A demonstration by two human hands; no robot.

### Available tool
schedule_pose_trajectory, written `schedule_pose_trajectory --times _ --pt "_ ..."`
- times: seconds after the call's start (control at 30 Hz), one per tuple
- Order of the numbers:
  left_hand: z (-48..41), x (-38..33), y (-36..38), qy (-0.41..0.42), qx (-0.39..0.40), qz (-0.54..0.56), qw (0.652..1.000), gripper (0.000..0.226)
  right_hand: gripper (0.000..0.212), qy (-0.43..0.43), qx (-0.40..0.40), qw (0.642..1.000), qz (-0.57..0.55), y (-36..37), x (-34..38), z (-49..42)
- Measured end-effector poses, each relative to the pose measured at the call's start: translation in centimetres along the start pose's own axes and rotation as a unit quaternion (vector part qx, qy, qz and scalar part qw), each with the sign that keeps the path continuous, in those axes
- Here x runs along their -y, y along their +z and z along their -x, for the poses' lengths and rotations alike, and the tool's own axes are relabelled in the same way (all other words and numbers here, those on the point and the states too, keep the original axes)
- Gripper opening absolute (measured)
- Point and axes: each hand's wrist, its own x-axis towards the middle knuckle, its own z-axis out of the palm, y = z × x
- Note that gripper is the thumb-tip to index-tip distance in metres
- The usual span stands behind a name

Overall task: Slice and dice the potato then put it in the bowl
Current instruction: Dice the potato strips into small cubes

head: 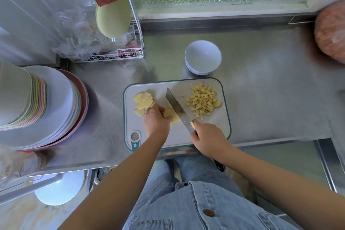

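Fingers (156, 108) of the left hand (155, 120) curl over the potato piece (173, 117) at the cutting board's (214, 125) near middle, just left of the knife (177, 107), whose handle the right hand (207, 136) grips. Best keep the tips tucked and shift back evenly, so the strips come uniform. Around: stacked plates (56, 99) crowd the bench (270, 89) at left; uncut slices (143, 101) wait beside the left hand; the diced heap (203, 99) lies right of the blade; the bowl (203, 57) stands beyond the board, without potato.

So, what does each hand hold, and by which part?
Right hand grips the knife by its handle; left hand holds the potato piece from above.
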Motion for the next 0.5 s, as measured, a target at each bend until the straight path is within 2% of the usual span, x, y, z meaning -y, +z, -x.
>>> schedule_pose_trajectory --times 0.1,0.23,0.33,0.43,0.5 --pt "-0.1 -0.1 0.0 0.001 0.002 -0.005 1.000 0.025 0.020 0.004 0.004 1.000 0.018 0.7 0.1 -0.4" --pt "-0.2 -0.2 -0.1 -0.002 0.006 -0.002 1.000 0.023 0.027 0.013 0.002 1.000 0.013 1.4 0.5 -1.1" --pt "-0.2 -0.3 -0.1 -0.004 0.009 -0.002 1.000 0.023 0.023 0.025 -0.006 1.000 0.005 1.7 0.7 -1.6" --pt "-0.3 -0.3 -0.2 -0.006 0.012 -0.006 1.000 0.025 0.007 0.034 -0.029 0.998 -0.042 1.5 0.8 -2.1" --pt "-0.3 -0.3 -0.2 -0.005 0.013 -0.002 1.000 0.026 0.007 0.030 -0.038 0.997 -0.063 1.2 0.7 -2.2"
